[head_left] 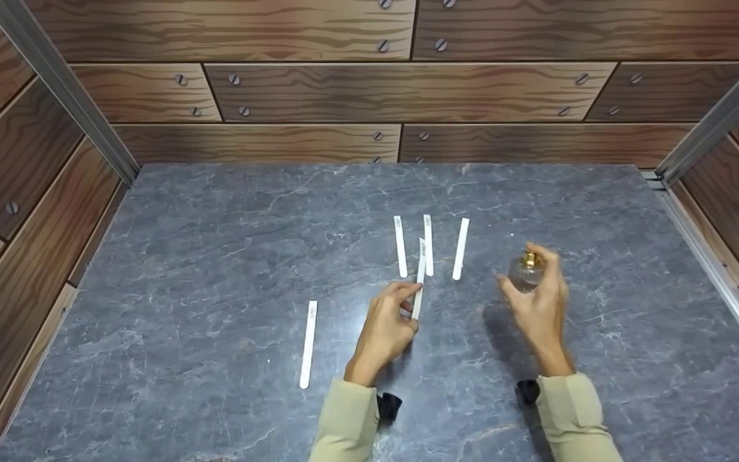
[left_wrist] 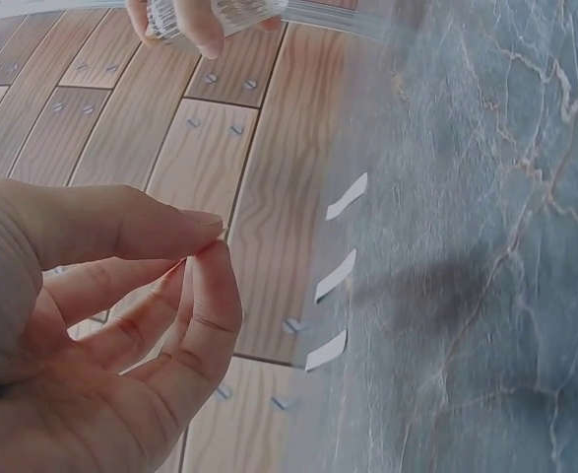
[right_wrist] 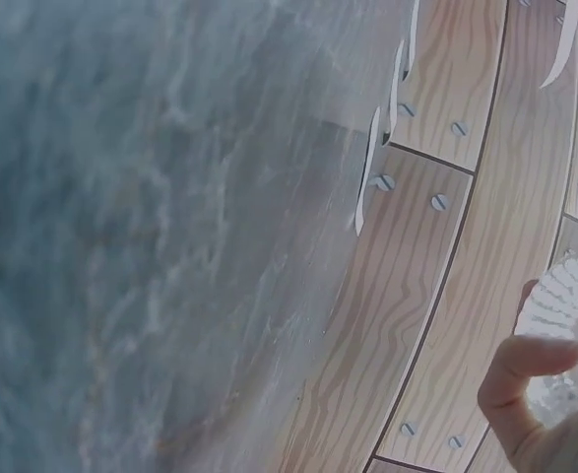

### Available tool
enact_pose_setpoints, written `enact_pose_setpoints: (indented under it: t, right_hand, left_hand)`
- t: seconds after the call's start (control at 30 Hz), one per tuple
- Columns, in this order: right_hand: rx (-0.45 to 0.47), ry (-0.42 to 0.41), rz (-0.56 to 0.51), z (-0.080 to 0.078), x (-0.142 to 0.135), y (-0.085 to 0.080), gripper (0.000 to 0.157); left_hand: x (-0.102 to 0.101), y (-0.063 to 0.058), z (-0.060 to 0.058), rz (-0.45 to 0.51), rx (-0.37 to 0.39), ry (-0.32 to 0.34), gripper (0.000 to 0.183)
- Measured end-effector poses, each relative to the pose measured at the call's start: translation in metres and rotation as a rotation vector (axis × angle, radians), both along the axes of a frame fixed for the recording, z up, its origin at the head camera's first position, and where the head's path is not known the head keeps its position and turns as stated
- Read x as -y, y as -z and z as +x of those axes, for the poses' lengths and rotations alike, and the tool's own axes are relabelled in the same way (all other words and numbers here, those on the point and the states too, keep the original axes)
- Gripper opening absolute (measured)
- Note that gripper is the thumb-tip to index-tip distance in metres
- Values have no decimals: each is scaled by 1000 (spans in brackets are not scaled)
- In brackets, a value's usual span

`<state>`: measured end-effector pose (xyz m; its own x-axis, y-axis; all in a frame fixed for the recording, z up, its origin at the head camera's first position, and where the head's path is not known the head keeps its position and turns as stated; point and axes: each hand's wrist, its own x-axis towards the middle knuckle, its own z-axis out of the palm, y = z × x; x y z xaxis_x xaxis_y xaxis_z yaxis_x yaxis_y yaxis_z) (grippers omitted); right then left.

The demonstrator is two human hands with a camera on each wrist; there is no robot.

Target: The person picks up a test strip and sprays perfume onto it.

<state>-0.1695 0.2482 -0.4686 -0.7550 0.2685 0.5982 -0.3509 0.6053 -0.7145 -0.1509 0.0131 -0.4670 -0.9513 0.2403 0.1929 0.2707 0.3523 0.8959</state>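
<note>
My left hand (head_left: 385, 324) pinches a narrow white paper strip (head_left: 421, 260) between thumb and fingertips, held up over the table with small print at its far end. In the left wrist view this strip is edge-on and hardly shows. At the right, my right hand (head_left: 541, 308) grips a clear glass perfume bottle (head_left: 523, 277) with a gold spray top (head_left: 529, 258), the index finger on that top. Ribbed glass of the bottle (right_wrist: 554, 320) shows in the right wrist view. Beyond my left hand lie three similar strips (head_left: 400, 247), one partly overlapped by the held strip.
Another white strip (head_left: 308, 346) lies by itself on the left of the grey marbled table (head_left: 203, 256). Wood-patterned panels (head_left: 305, 93) wall the back and both sides, with metal rails (head_left: 719, 282) along the corners and right edge.
</note>
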Motion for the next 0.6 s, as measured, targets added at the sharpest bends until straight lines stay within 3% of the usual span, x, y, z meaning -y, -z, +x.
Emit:
enact_pose_setpoints:
  t: [0.23, 0.47, 0.6]
  right_hand:
    - [-3, 6, -27, -1, -1, 0, 66]
    - [10, 13, -36, 1, -5, 1, 66]
    - [15, 29, -27, 1, -5, 2, 66]
  left_hand:
    - [4, 2, -5, -14, -27, -23, 60]
    - [10, 8, -12, 13, 23, -40, 63]
    - [16, 10, -18, -5, 35, -80, 63]
